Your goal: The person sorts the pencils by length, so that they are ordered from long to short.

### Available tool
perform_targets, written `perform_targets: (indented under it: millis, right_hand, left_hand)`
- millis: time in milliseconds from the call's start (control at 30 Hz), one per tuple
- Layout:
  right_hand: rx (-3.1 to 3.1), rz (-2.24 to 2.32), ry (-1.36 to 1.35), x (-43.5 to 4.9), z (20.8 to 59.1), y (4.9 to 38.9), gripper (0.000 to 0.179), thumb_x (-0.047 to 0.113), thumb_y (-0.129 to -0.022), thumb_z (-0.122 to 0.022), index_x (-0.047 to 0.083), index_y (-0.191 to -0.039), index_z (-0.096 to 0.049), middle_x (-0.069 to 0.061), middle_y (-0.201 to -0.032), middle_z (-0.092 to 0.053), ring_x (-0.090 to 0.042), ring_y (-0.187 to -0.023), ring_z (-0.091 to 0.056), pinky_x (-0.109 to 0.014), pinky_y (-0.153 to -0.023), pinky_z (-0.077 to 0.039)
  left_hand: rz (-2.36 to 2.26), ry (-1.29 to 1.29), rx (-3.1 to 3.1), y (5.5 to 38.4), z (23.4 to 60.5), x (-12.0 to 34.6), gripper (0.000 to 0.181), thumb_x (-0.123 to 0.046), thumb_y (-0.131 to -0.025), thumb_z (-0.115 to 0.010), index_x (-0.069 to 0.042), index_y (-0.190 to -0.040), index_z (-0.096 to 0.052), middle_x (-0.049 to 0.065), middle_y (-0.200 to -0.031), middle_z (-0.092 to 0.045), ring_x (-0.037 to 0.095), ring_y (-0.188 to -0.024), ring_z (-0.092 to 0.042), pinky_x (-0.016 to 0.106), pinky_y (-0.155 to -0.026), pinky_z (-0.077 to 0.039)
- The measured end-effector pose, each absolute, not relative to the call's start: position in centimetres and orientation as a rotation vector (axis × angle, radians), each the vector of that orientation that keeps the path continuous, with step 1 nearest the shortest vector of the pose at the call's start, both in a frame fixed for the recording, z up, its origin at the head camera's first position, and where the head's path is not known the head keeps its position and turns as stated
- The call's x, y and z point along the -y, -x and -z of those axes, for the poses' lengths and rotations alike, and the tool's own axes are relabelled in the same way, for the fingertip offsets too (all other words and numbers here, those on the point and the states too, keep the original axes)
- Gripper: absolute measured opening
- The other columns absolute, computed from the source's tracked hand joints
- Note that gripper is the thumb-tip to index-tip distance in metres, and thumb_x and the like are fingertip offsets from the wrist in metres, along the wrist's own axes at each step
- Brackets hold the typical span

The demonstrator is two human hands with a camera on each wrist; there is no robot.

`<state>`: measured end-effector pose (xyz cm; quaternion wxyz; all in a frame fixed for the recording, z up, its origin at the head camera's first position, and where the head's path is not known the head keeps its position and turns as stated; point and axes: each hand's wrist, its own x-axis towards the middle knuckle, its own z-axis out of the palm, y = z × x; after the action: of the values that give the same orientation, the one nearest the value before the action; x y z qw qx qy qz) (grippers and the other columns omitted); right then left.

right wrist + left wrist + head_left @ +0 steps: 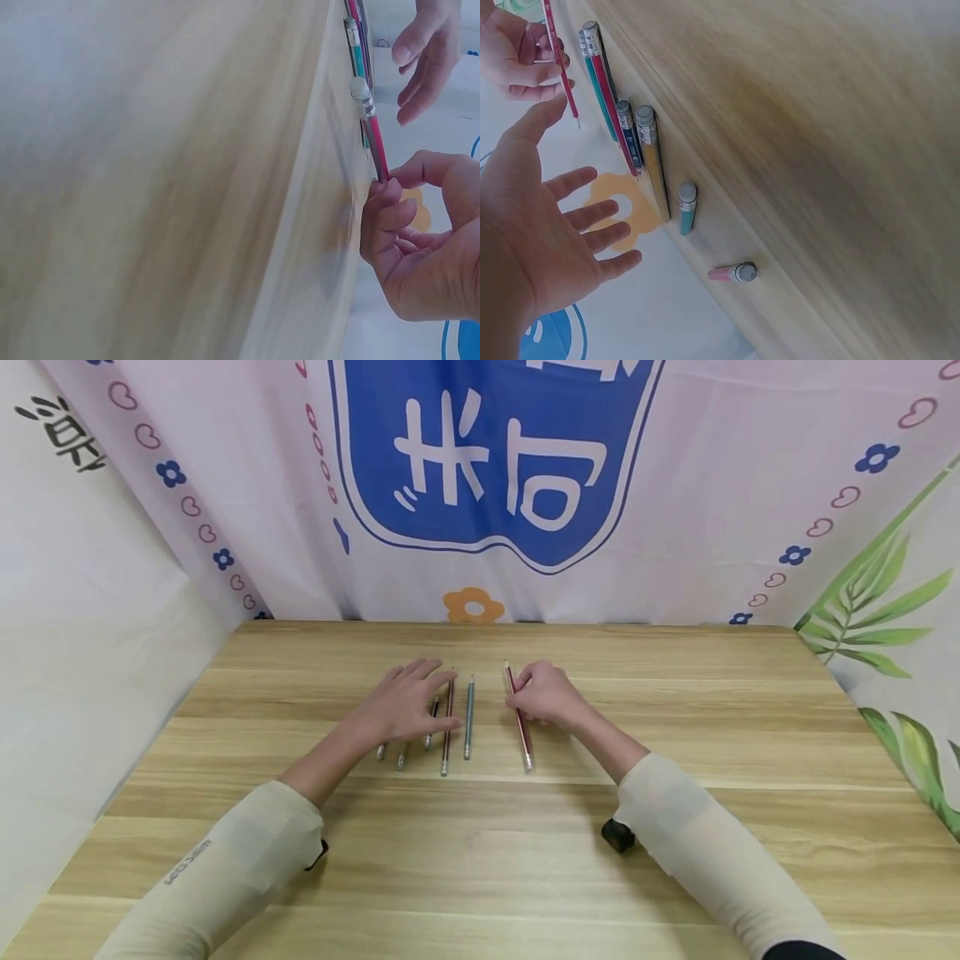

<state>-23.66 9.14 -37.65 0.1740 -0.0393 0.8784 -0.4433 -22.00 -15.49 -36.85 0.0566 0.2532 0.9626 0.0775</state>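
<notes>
My right hand [547, 695] pinches a red pencil [378, 142] between thumb and fingers, its eraser end toward me. My left hand [408, 702] hovers with spread fingers over several pencils on the table. Nearest its thumb lie a teal pencil [469, 718] and a dark red pencil [446, 753]. In the left wrist view a short dark blue pencil [628, 135] and a yellow pencil [653, 161] lie beside these. Farther along are a teal pencil end [688, 210] and a pink pencil end [731, 272]. In the head view, the left hand partly hides some pencils.
The wooden table [480, 860] spans the view below both arms. Behind it hangs a printed cloth [300, 568] with a blue emblem and an orange flower. A white sheet with green leaves [870, 610] hangs at the right. Each forearm wears a pale sleeve [705, 835].
</notes>
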Motion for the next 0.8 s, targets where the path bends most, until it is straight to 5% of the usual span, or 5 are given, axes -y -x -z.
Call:
perform_targets:
  millis: [233, 667, 800]
  right_hand:
    - [-2.542, 1.228, 0.114, -10.2, 37.5, 23.5, 0.018, 0.010, -0.088, -0.075, 0.002, -0.101, -0.065, -0.003, -0.065, -0.060, -0.009, -0.050, -0.048, -0.020, -0.041, -0.037]
    - [-2.572, 1.215, 0.111, -12.8, 37.0, 23.0, 0.022, 0.012, -0.088, -0.074, 0.002, -0.104, -0.064, -0.005, -0.072, -0.064, -0.011, -0.059, -0.054, -0.021, -0.047, -0.040]
    - [-2.575, 1.218, 0.117, -13.6, 36.9, 22.8, 0.023, 0.014, -0.090, -0.074, 0.001, -0.106, -0.063, -0.007, -0.076, -0.066, -0.012, -0.062, -0.055, -0.022, -0.049, -0.041]
  left_hand:
    - [-0.223, -0.799, -2.944, 22.0, 36.8, 15.4, 0.084, -0.055, -0.094, -0.070, 0.000, -0.153, -0.047, 0.030, -0.157, -0.040, 0.048, -0.143, -0.042, 0.069, -0.111, -0.043]
    - [-0.434, -0.780, -2.891, 22.2, 36.4, 15.0, 0.076, -0.037, -0.094, -0.076, 0.009, -0.147, -0.048, 0.031, -0.151, -0.047, 0.046, -0.141, -0.045, 0.057, -0.120, -0.039]
    - [-0.518, -0.766, -2.863, 22.4, 36.5, 15.0, 0.071, -0.030, -0.094, -0.078, 0.010, -0.146, -0.049, 0.030, -0.145, -0.053, 0.043, -0.132, -0.055, 0.054, -0.114, -0.047]
